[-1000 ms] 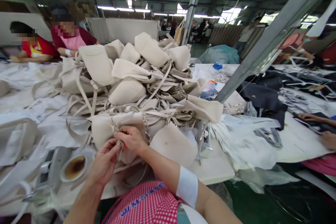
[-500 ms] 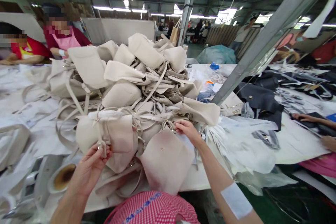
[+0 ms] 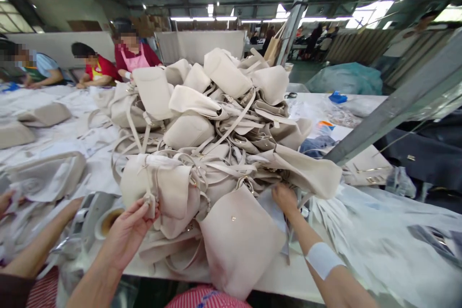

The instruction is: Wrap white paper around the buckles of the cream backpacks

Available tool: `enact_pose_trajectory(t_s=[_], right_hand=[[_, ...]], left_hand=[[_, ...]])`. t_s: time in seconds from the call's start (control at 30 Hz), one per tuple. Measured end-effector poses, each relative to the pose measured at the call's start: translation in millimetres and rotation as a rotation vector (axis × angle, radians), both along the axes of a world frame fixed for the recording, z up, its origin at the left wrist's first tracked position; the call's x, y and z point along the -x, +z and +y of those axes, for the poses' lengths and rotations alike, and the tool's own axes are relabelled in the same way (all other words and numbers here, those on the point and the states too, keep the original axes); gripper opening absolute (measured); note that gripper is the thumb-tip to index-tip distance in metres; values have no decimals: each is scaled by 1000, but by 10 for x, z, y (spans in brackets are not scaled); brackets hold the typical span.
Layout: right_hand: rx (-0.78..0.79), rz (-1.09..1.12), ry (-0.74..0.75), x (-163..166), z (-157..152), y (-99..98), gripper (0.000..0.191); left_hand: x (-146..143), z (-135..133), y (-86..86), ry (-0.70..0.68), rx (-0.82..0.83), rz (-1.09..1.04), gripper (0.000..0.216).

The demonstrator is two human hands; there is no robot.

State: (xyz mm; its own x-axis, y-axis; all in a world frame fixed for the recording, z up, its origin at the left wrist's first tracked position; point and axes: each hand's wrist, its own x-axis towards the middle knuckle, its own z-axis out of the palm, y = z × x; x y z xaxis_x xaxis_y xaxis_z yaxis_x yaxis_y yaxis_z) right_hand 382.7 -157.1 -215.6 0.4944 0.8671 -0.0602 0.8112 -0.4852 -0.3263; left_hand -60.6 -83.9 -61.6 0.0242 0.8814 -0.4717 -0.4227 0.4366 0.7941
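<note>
My left hand (image 3: 135, 219) pinches the end of a strap (image 3: 150, 202) on a beige handbag (image 3: 175, 187), which lies at the front of a heaped pile of similar bags. My right hand (image 3: 285, 198) reaches in at the pile's right side, beside a pale grey sheet (image 3: 270, 207). Its fingers are blurred and partly hidden, so what they touch cannot be made out. Between my hands another beige bag with a broad flap (image 3: 240, 245) and a small metal stud hangs over the table's front edge. A long beige bag (image 3: 306, 171) sticks out just above my right hand.
A slanted metal post (image 3: 390, 110) crosses the right side. At left stands a cup-like container of brown liquid (image 3: 108, 221), with another person's arm (image 3: 46, 236) close by. Several co-workers sit at the far left. Thin white sheeting (image 3: 382, 240) covers the right.
My right hand has left the top of the flap and moved right and down. My left hand keeps hold of the strap. The view has turned left, and a co-worker's arm shows at lower left.
</note>
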Motion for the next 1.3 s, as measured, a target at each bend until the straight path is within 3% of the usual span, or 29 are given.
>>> enact_pose_trajectory(t_s=[0.1, 0.17, 0.2, 0.3, 0.37, 0.5, 0.63, 0.77, 0.87, 1.07, 1.3], right_hand=[[-95, 66, 46, -97, -47, 451, 21], [-155, 259, 130, -32, -140, 872, 22], [-179, 466, 185, 60, -187, 1093, 24], [-111, 1015, 359, 599, -239, 1649, 27], [-24, 1129, 511, 1161, -170, 1838, 24], [72, 1164, 732, 2410, 144, 1762, 15], [-125, 853, 721, 3106, 498, 1589, 10], [-334, 572, 672, 3227, 748, 1734, 12], [-286, 591, 734, 3235, 924, 1886, 20], [-197, 880, 669, 3275, 1146, 1896, 24], [-147, 1428, 420, 3221, 968, 1958, 44]], left_hand=[[24, 18, -8, -16, -9, -15, 13], [40, 20, -28, -45, -28, -17, 16], [48, 16, -36, -64, -40, -22, 17], [78, 1, -43, -115, -70, -67, 19], [112, 4, -28, -121, -76, -97, 25], [215, -2, 53, -140, -100, -73, 34], [333, -35, 189, -181, -170, 56, 32], [441, -68, 321, -193, -242, 195, 26], [496, -97, 370, -159, -313, 276, 23], [512, -98, 274, -178, -239, 222, 23], [458, -24, 149, -146, -180, 182, 25]])
